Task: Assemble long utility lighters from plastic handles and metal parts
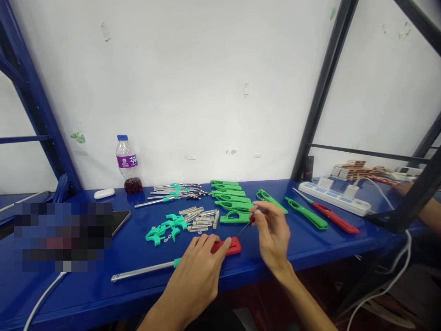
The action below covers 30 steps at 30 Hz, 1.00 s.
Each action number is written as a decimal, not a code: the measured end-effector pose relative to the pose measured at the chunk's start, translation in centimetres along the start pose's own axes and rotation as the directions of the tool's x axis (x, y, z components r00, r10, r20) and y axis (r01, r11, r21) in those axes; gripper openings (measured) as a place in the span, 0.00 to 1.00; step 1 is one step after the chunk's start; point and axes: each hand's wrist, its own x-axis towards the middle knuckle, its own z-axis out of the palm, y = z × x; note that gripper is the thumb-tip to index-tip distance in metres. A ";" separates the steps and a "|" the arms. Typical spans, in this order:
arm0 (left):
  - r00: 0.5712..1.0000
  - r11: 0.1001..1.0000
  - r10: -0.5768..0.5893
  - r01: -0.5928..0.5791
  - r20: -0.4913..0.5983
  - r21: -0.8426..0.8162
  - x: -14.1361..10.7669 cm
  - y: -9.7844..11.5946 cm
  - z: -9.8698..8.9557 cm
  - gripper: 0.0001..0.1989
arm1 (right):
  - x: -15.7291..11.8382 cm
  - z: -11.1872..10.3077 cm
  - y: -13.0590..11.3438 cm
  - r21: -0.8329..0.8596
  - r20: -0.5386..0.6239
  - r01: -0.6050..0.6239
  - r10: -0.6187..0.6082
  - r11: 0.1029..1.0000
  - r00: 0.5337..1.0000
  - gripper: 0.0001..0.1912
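Note:
My left hand (200, 264) is closed over a red long-nosed lighter (235, 247), pressing it to the tabletop; its metal tube (144, 270) points left, with a teal piece at the joint. My right hand (274, 232) pinches a small screwdriver (252, 217) with a reddish handle. The thin shaft slants down to the lighter's right end; whether the tip touches it I cannot tell. Behind my hands lie teal triggers (167, 230), small metallic cylinders (201, 219), metal tubes with teal parts (177, 189) and green lighter shells (234, 200).
Another red lighter (332, 217) and a green shell (306, 214) lie at right, by a white power strip (334, 197). A drink bottle (128, 165) and a white case (104, 193) stand at back left. Dark posts frame the blue table (275, 248). Another person's arm (429, 209) shows at far right.

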 end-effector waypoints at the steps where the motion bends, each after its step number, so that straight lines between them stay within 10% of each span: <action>1: 1.000 1.000 0.000 0.000 -0.011 -0.010 0.0 0.0 0.0 0.28 | 0.1 -0.2 0.2 -0.011 -0.028 -0.018 0.018 1.000 0.999 0.09; 16: 0.997 0.987 -0.072 0.073 0.008 -0.146 0.1 -0.1 -0.6 0.21 | 0.8 -2.6 0.8 -0.309 0.229 -0.167 0.243 0.936 0.942 0.11; 30: 0.989 0.986 -0.045 0.021 -0.141 -0.166 0.0 -0.5 0.9 0.16 | 0.1 -1.9 1.3 -0.608 0.376 0.126 0.144 0.784 0.916 0.13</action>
